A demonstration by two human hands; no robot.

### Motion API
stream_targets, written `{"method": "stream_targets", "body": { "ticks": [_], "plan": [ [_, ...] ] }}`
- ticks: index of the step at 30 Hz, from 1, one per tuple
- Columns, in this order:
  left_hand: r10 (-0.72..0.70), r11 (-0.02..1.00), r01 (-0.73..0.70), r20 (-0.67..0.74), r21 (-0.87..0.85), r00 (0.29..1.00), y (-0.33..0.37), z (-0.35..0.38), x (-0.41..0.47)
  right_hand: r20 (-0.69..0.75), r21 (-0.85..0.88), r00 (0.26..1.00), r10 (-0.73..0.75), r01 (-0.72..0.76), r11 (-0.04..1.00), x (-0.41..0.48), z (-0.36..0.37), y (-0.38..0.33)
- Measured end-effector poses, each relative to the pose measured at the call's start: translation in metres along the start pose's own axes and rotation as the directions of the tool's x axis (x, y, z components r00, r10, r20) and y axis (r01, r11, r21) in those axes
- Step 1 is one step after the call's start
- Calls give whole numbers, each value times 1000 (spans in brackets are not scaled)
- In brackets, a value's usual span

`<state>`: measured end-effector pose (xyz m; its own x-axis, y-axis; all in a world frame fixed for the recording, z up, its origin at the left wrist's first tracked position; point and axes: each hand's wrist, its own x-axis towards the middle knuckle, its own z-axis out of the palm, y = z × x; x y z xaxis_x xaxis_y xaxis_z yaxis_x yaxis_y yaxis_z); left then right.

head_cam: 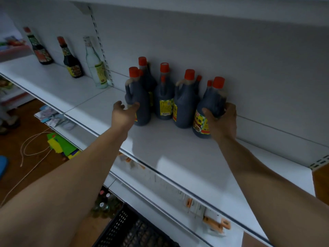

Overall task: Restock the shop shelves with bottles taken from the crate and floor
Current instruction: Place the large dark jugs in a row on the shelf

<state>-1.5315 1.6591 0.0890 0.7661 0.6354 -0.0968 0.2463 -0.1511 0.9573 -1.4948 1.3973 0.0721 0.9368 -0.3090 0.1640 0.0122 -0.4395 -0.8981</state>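
Observation:
Several dark sauce bottles with red caps stand grouped on the white shelf (160, 150), close to its back wall. My right hand (222, 122) grips the rightmost bottle (210, 111), which has a yellow label and stands upright on the shelf. My left hand (124, 113) is open, its fingers just touching the leftmost bottle (140, 102) of the group. Both arms reach up from below. A black crate (128, 229) shows at the bottom, under the shelf, with several bottles (105, 205) on the floor beside it.
Further left on the shelf stand two dark bottles (71, 59) and a clear bottle (96, 66) by a slotted upright. Lower shelves carry orange price-tag holders (215, 223). On the wooden floor lie a white cord (32, 145) and coloured packets (60, 143).

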Motion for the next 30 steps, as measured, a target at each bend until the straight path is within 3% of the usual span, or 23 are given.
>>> {"method": "stream_targets", "body": {
  "ticks": [4, 10, 16, 21, 30],
  "plan": [
    [-67, 997, 68, 29, -44, 997, -14, -16, -25, 1, -4, 1000, 31, -31, 1000, -3, -7, -1],
    [-50, 988, 74, 171, -135, 984, -26, -17, -80, 42, -32, 999, 34, -32, 999, -43, -29, 8],
    [-73, 978, 121, 268, -169, 961, -51, -19, -133, 122, -71, 989, -86, 95, 993, -97, -44, 5],
    [-107, 967, 180, 353, -182, 930, -88, -31, -180, 251, -4, 964, -86, 90, 996, -156, -53, 8],
    [-261, 940, 329, 423, -94, 867, -181, -41, -269, 439, -69, 895, -72, 114, 991, -250, -66, 66]
  ]
}}
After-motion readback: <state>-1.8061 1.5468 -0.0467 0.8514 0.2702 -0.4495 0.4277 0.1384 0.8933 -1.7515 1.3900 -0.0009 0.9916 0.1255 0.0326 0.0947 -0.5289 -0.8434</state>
